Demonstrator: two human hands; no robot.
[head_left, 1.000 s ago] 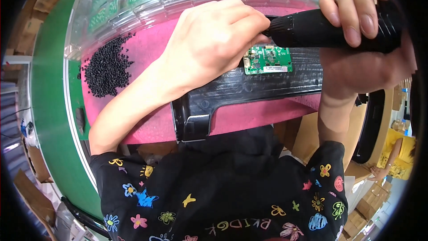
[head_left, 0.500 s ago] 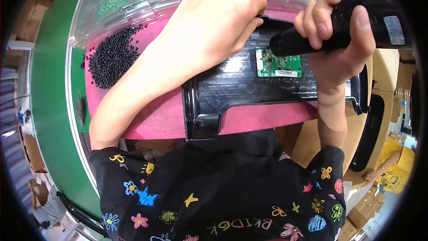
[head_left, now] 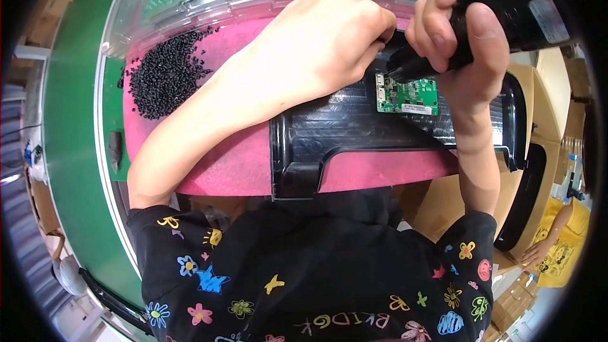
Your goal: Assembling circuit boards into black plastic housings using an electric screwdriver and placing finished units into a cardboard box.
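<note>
My right hand (head_left: 465, 44) is wrapped around a black electric screwdriver (head_left: 506, 9) with a pale label. The tool leans over a green circuit board (head_left: 411, 96), its narrow end by the board's far left corner. That board lies on a black plastic housing (head_left: 354, 120) with raised side walls. My left hand (head_left: 342, 35) reaches across the housing to its far edge, left of the screwdriver. Its fingers are pinched together there, and the fingertips are partly hidden, so what they hold cannot be made out.
A heap of small black screws (head_left: 166, 76) lies on the pink mat (head_left: 221, 171) at the left. Behind stands a clear plastic tray (head_left: 253, 3) with green boards. Cardboard (head_left: 437, 206) is at the right, where a person in yellow (head_left: 557, 247) shows. The green tabletop (head_left: 73, 152) extends left.
The screwdriver has tilted more upright, its rear end rising. The housing and board appear slightly farther right, and my left hand has shifted right too.
</note>
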